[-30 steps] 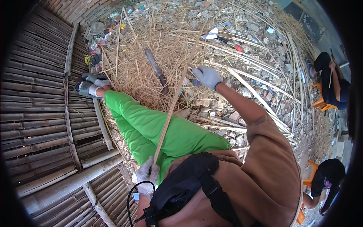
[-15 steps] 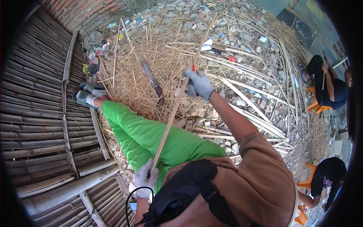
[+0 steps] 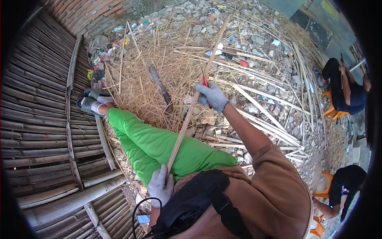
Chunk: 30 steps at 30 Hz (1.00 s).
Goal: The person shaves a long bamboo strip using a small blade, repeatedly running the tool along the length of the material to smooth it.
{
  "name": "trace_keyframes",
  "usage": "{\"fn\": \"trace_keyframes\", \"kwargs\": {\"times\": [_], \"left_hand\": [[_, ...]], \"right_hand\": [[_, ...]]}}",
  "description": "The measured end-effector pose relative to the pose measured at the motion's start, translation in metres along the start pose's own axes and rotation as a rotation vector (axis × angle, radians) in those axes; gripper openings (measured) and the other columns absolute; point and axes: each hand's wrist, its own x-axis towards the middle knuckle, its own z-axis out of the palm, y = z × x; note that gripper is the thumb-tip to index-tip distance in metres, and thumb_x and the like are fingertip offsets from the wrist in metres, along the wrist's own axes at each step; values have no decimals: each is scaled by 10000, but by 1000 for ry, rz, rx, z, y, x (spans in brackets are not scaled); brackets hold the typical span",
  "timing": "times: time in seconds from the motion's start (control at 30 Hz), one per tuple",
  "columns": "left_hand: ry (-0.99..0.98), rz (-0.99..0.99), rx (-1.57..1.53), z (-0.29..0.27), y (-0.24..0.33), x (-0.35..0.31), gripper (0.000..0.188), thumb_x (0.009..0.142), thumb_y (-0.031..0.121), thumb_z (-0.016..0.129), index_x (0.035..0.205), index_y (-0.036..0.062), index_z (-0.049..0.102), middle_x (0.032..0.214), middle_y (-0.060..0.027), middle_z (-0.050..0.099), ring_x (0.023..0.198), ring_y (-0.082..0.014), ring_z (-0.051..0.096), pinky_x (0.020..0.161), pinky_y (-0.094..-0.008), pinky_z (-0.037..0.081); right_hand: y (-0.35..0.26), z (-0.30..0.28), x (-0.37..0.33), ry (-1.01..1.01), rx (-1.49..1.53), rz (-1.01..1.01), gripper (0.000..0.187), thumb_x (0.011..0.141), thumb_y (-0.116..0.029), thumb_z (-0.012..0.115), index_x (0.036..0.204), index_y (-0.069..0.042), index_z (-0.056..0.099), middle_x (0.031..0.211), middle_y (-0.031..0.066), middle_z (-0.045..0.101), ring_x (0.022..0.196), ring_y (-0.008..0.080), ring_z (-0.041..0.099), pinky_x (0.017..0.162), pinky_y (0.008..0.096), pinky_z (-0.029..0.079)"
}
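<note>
A long, thin bamboo strip [image 3: 182,137] slants across my green-trousered legs, its far end up over the rubble. My left hand [image 3: 160,187], in a pale work glove, is closed around its near end by my lap. Farther along, my gloved right hand [image 3: 215,97] grips a red-handled knife [image 3: 205,81] against the strip. A thin dark point shows above the red handle; the rest of the blade is hard to make out. The right fingers' undersides are hidden.
A dark, stick-like piece [image 3: 161,89] lies on straw-coloured shavings [image 3: 135,83]. Split bamboo strips [image 3: 260,105] cover the rubble at right. A bamboo slat wall [image 3: 36,119] stands at left. Two people sit on orange stools [image 3: 328,104] at far right.
My left hand has moved slightly forward and right with the strip's near end. My right hand has shifted a little right and nearer, and more of the red handle shows.
</note>
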Motion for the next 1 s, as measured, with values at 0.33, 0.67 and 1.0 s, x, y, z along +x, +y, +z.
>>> {"fn": "trace_keyframes", "kwargs": {"times": [0.33,0.67,1.0], "left_hand": [[-182,-438,-697,-2,-12,-5,465,1017,183,717,1409,-49,628,728,-57,604,579,-208,599,549,-346,493],[-324,-659,-1442,-7,-26,2,448,1049,292,713,1335,-51,677,763,-25,659,556,-86,545,515,-257,437],[-166,-507,-472,-5,-18,-2,414,1063,395,703,1126,-8,772,678,-5,630,607,-91,566,566,-300,467]], "right_hand": [[-17,1,6,22,172,-78,388,1006,-388,783,1037,-27,645,641,12,615,407,118,535,352,277,394],[-16,34,0,4,279,-142,398,1034,-445,749,955,-66,654,645,-24,593,444,71,513,415,249,414],[-22,39,3,70,170,-141,452,1030,-496,742,947,-65,631,679,-9,586,470,77,499,429,258,402]]}}
